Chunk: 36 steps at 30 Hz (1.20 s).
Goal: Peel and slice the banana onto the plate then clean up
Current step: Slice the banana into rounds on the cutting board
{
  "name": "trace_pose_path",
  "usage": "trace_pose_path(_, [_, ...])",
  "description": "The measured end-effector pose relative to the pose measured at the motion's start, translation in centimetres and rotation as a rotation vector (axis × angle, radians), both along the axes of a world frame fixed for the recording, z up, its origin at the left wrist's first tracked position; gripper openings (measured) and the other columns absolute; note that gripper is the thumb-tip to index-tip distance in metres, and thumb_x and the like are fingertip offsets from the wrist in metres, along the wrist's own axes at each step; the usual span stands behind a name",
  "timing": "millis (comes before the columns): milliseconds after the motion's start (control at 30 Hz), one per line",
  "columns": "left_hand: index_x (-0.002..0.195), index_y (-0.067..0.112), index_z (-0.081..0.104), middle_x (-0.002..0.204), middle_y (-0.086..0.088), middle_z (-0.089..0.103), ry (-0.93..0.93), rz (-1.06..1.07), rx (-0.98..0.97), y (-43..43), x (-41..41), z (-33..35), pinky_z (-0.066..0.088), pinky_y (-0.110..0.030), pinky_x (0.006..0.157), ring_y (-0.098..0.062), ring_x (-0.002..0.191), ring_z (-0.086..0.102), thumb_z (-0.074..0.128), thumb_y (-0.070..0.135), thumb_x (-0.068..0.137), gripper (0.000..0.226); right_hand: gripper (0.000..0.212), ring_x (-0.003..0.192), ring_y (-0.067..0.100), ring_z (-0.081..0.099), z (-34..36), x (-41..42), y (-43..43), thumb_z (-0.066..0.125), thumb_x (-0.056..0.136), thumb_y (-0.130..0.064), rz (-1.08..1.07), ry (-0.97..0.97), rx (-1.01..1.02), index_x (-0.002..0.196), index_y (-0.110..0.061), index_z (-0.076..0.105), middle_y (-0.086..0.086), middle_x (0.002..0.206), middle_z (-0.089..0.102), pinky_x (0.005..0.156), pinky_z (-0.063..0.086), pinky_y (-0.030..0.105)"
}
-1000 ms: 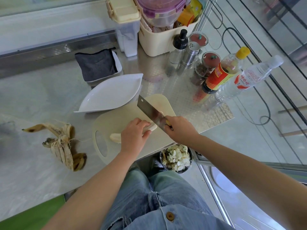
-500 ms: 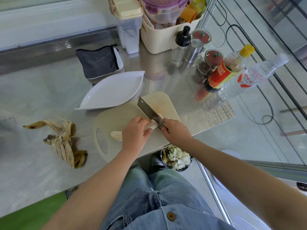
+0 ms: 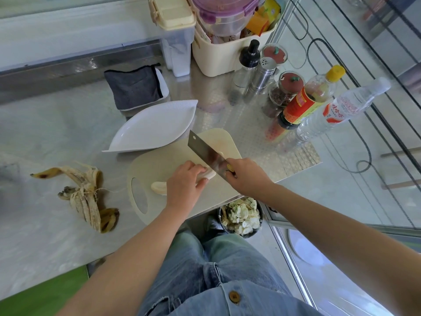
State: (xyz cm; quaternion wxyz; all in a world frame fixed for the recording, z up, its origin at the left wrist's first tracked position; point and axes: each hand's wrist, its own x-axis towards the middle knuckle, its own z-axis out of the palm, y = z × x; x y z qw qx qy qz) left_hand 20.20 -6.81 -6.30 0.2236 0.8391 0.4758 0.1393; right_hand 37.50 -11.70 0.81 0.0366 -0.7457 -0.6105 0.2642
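Two grips work over a cream cutting board (image 3: 157,163) that lies at the near edge of a steel surface (image 3: 45,137); the left grip (image 3: 184,188) lies on top of a peeled banana (image 3: 159,187), fingers curled over it and pressing it to the board, so that only the fruit's left end and a bit of its right end show; the right grip (image 3: 247,176) is wrapped tight round the handle of a cleaver (image 3: 205,151), whose wide blade slants away across the right half of the board; the blade's edge stands at the banana's right end, though I cannot tell whether it touches the fruit; a small pale piece (image 3: 220,153) shows just beyond the blade on the board.

A white leaf-shaped plate (image 3: 155,126) sits just behind the board, its near rim overlapping the board's far edge, with nothing on it; the brown-spotted banana peel (image 3: 84,195) lies splayed on the surface well to the left of the board; a folded grey cloth (image 3: 134,87) rests behind the plate.

Further back stand a cream basket (image 3: 218,58) full of containers, a steel shaker (image 3: 263,75), a sauce bottle (image 3: 305,103) with a yellow cap and a clear water bottle (image 3: 341,110); below the surface's edge, between the two forearms, a dark bin (image 3: 242,216) holds pale scraps; blue jeans (image 3: 227,265) fill the bottom of the view.
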Motion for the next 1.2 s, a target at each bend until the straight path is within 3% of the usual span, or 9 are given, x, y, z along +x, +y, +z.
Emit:
trace_pose_path(133, [0.096,0.022,0.070,0.089,0.006,0.060,0.002,0.001,0.004,0.0,0.0,0.0,0.035,-0.021,0.060,-0.014,0.080,0.056,0.077,0.026,0.075,0.023,0.013,0.063,0.026,0.044,-0.4,0.0,0.0,0.043,0.091,-0.017,0.003,-0.015,-0.010,0.089,-0.008,0.052,0.000,0.063,0.040,0.057,0.032,0.030])
trace_pose_path(300, [0.096,0.021,0.070,0.089,0.006,0.060,-0.003,-0.001,0.007,0.0,0.0,0.1,0.035,-0.021,0.059,-0.014,0.080,0.056,0.077,0.026,0.075,0.023,0.013,0.066,0.028,0.044,-2.0,-1.0,-0.4,0.043,0.091,-0.016,-0.011,-0.022,-0.034,0.081,-0.015,0.035,0.000,0.067,0.040,0.058,0.033,0.033])
trace_pose_path(500, [0.095,0.023,0.069,0.088,0.007,0.059,0.004,0.004,0.004,-0.1,0.0,0.1,0.036,-0.022,0.058,-0.015,0.081,0.056,0.077,0.027,0.076,0.021,0.012,0.076,0.033,0.054,-3.0,-1.3,-0.5,0.046,0.094,-0.021,-0.054,0.001,-0.025,0.087,-0.011,0.047,0.011,0.083,0.057,0.059,0.033,0.033])
trace_pose_path(667, [0.096,0.023,0.070,0.088,0.006,0.060,0.005,-0.001,0.009,0.0,0.0,0.1,0.035,-0.021,0.060,-0.014,0.080,0.056,0.077,0.028,0.076,0.022,0.014,0.064,0.026,0.042,-1.0,-0.4,-0.1,0.048,0.091,-0.018,-0.032,0.014,0.044,0.080,-0.015,0.040,0.001,0.070,0.045,0.057,0.032,0.031])
trace_pose_path(900, [0.096,0.023,0.070,0.088,0.005,0.060,-0.003,-0.006,0.009,0.1,0.0,0.0,0.041,-0.025,0.059,-0.016,0.080,0.057,0.076,0.027,0.076,0.021,0.016,0.060,0.028,0.041,-0.2,0.2,-0.4,0.046,0.091,-0.015,0.026,-0.004,0.023,0.078,-0.011,0.038,-0.003,0.057,0.033,0.055,0.029,0.030])
trace_pose_path(1200, [0.094,0.022,0.069,0.087,0.005,0.059,-0.030,-0.005,0.023,0.0,0.0,-0.2,0.044,-0.028,0.056,-0.016,0.079,0.057,0.078,0.025,0.074,0.022,0.009,0.064,0.027,0.042,-1.4,-0.5,-0.5,0.044,0.092,-0.017,-0.010,-0.003,-0.007,0.084,-0.014,0.041,0.002,0.067,0.042,0.058,0.032,0.031])
